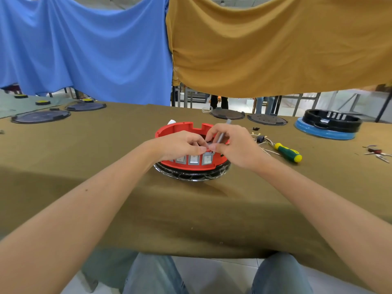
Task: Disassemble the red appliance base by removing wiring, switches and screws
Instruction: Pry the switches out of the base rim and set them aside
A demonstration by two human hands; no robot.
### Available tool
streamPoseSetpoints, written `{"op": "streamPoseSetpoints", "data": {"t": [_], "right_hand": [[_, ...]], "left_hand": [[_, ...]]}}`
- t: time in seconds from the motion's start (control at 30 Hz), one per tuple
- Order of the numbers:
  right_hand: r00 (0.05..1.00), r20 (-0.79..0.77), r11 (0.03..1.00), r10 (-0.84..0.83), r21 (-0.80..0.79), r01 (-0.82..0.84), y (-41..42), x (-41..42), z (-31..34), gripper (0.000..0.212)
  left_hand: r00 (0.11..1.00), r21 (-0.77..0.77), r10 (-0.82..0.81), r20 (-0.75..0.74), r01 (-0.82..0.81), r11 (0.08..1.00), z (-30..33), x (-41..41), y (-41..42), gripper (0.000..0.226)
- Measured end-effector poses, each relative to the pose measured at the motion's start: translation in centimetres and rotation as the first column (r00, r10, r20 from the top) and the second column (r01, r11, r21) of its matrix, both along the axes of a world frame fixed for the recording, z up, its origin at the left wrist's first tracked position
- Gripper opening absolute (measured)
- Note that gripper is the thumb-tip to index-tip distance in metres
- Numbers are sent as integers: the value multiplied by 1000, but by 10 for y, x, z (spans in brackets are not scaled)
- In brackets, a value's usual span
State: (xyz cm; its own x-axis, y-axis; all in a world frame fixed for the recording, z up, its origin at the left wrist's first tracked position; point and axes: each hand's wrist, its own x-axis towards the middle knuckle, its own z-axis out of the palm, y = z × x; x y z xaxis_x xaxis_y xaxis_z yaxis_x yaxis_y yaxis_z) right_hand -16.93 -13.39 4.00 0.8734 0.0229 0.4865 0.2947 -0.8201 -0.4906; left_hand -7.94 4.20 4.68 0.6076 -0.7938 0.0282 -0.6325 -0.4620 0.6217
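Red appliance base [180, 128] sits mid-table on olive cloth [127, 187], upside-down w/ a black glossy rim [191, 176] under it; grey rocker switches [194, 159] line its near wall. Head view, only one: left hand [180, 145] rests over the base's near edge, fingers curled, thumb + forefinger pinching smth small at the rim, can't tell what. Right hand [231, 145] just beside, touching the left at the fingertips, fingers curled round a thin grey tool [222, 134] whose shaft angles up & away. Right of base: loose wires [265, 143], then a green/yellow screwdriver [288, 152] lying flat. Far right: a black ring on a blue disc [326, 132]. Dark round plates [267, 119] at back. Blue [84, 49] & mustard [275, 43] cloths hang behind.
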Motion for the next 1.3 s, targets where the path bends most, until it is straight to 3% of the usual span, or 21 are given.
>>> {"op": "streamPoseSetpoints", "data": {"t": [0.2, 0.33, 0.43, 0.5, 0.57, 0.67, 0.77, 1.0, 1.1, 1.3], "right_hand": [[977, -205, 993, 61, -85, -80, -2, 12, 30, 8], [981, -187, 996, 60, -55, -72, -4, 8, 26, 8], [992, -117, 998, 47, -29, -51, -7, 2, 20, 11], [998, -36, 998, 56, 37, -55, -9, 0, 18, 12], [996, 14, 993, 85, 85, -86, -5, -1, 18, 14], [991, -10, 991, 135, -13, -135, 7, 0, 17, 14], [991, -72, 979, 116, -162, -126, 11, 3, 17, 8], [978, -187, 932, 93, -328, -152, 19, 11, 33, 11], [963, -262, 920, 69, -356, -163, 24, 19, 46, 16], [884, -464, 907, 46, -351, -232, 32, 37, 67, 6]], "left_hand": [[1000, 0, -13, -15, 13, 1000, 0, 1, 0, 28], [1000, -5, -11, 3, 11, 1000, 2, -2, 2, 28], [999, 35, -41, -26, 42, 999, 4, -3, 7, 45], [995, 67, -31, 99, 25, 997, -3, -4, 8, 49], [932, 19, 51, 359, -62, 998, -18, -5, 3, 50], [813, -114, 148, 563, -101, 988, -32, -6, -1, 52], [781, -161, 159, 604, -75, 984, -36, -3, 0, 54], [694, -243, 234, 681, -88, 966, -45, -5, -4, 44], [694, -237, 230, 682, -87, 968, -45, -5, -5, 48], [686, -265, 263, 678, -105, 959, -45, -6, -6, 48]]}}
